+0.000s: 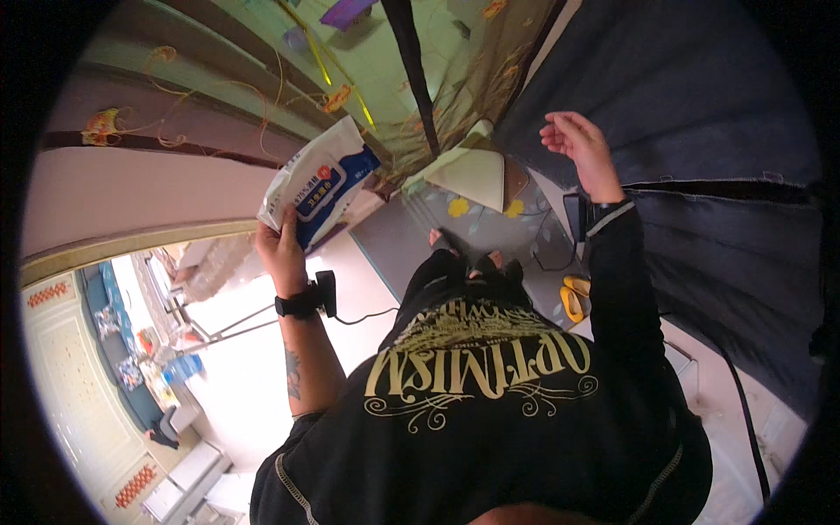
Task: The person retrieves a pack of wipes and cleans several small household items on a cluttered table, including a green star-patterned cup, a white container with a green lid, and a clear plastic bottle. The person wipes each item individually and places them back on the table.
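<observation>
My left hand (283,256) grips a soft pack of wet wipes (321,190) by its near end, thumb on top. The pack is white and dark blue, bears writing and has a resealable lid. Beyond it hangs a sheer brown curtain with embroidered flowers (335,98). My right hand (581,147) is raised in front of a dark blue cloth curtain (663,98) and holds nothing, its fingers loosely bent. Whether it touches the cloth I cannot tell. Each wrist wears a black strapped device with a cable.
Below me lies a grey floor mat with yellow flowers (459,208). Yellow shoes (573,300) stand on its right side, near a loose cable (554,262). Through the doorway at left are a sofa (108,328) and a blue container (184,369). A purple object (348,13) shows behind the sheer curtain.
</observation>
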Available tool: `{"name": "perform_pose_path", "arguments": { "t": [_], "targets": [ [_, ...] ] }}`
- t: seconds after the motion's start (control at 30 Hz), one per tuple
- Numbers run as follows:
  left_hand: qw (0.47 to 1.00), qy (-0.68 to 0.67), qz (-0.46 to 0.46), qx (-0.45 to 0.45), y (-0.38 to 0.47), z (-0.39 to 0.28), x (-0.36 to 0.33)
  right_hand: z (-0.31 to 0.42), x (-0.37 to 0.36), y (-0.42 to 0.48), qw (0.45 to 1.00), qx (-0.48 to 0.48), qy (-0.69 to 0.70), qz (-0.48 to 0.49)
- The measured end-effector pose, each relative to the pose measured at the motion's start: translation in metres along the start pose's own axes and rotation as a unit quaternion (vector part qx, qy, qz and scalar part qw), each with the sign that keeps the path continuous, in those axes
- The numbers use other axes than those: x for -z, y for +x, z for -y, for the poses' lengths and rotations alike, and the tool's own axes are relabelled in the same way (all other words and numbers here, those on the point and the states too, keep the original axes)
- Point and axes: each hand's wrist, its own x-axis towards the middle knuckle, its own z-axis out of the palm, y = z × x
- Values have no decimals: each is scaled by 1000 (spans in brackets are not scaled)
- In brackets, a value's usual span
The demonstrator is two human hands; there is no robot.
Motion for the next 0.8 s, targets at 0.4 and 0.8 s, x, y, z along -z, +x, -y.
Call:
{"name": "perform_pose_path", "arguments": {
  "t": [0.4, 0.8],
  "targets": [
    [997, -43, -54, 38, 10, 33, 7, -27, 9, 44, 996, -86, -36, -10],
    [958, 31, -268, 100, -38, 32, -38, -9, -29, 232, 974, -115, -67, 184]
  ]
}}
